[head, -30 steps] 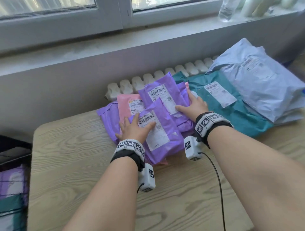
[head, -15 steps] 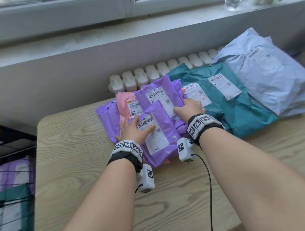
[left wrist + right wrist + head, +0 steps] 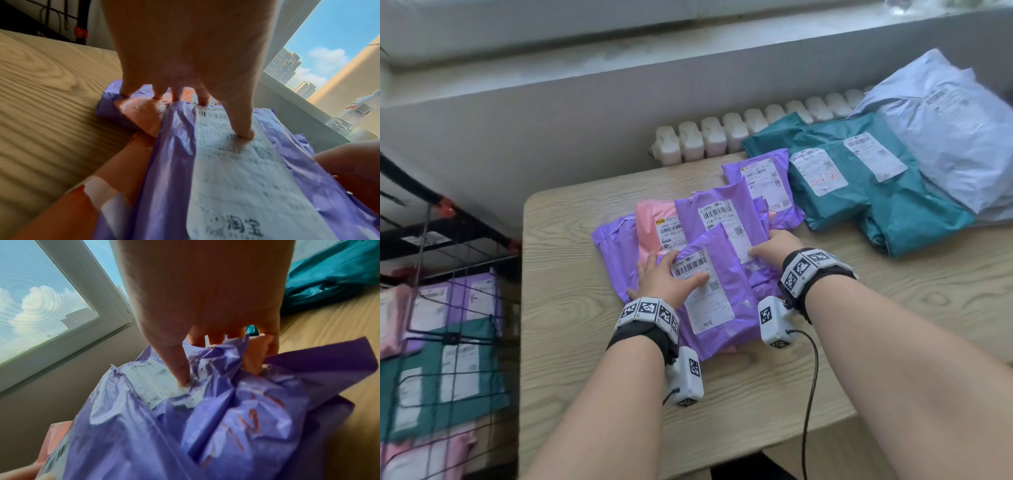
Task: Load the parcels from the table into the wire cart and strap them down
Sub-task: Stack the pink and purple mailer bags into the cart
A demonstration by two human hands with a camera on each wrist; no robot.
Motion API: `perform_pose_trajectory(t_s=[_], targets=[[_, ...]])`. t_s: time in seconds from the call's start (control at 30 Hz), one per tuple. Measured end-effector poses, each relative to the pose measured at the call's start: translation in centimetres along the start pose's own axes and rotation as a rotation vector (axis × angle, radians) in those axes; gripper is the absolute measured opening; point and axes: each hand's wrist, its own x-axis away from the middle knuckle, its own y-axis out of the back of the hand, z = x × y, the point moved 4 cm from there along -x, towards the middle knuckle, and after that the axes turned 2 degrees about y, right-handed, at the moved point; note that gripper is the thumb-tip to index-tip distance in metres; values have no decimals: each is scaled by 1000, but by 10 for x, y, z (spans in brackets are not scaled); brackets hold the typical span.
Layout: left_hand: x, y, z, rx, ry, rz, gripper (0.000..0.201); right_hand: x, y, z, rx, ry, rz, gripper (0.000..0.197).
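Note:
A stack of purple and pink parcels (image 3: 719, 274) lies on the wooden table (image 3: 578, 349). My left hand (image 3: 667, 277) grips its left side, thumb (image 3: 244, 133) pressed on the top purple parcel's label (image 3: 236, 170) and fingers curled over the pink edge. My right hand (image 3: 770, 245) grips the right side, thumb (image 3: 183, 379) on a crumpled label and fingers curled round the purple plastic (image 3: 246, 410). The wire cart (image 3: 424, 240) stands left of the table with purple, teal and pink parcels inside under dark cords.
One purple parcel (image 3: 763, 178) lies apart behind the stack. Teal parcels (image 3: 876, 202) and a large pale blue parcel (image 3: 945, 137) cover the table's right back. A white radiator (image 3: 722, 137) and the window sill run behind. The table's left edge meets the cart.
Both hands have drawn the stack left and toward me, away from the teal parcels, leaving one purple parcel behind. The head view has swung left, bringing the cart into sight.

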Motion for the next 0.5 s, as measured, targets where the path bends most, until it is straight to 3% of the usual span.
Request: perform_pose_trajectory(t_s=[0.27,0.37,0.43,0.5], targets=[[59,23,78,-28,-17,57,100,81,-73,-12,-158,-44,25,21],[79,33,104,-46,-24,69,92,105,-94,-10,-137,-52,2,23],[89,37,115,-75,-39,75,85,121,-102,-6,-78,-62,-39,28],[96,41,120,-83,-67,54,81,133,-103,-5,20,-74,-160,50]])
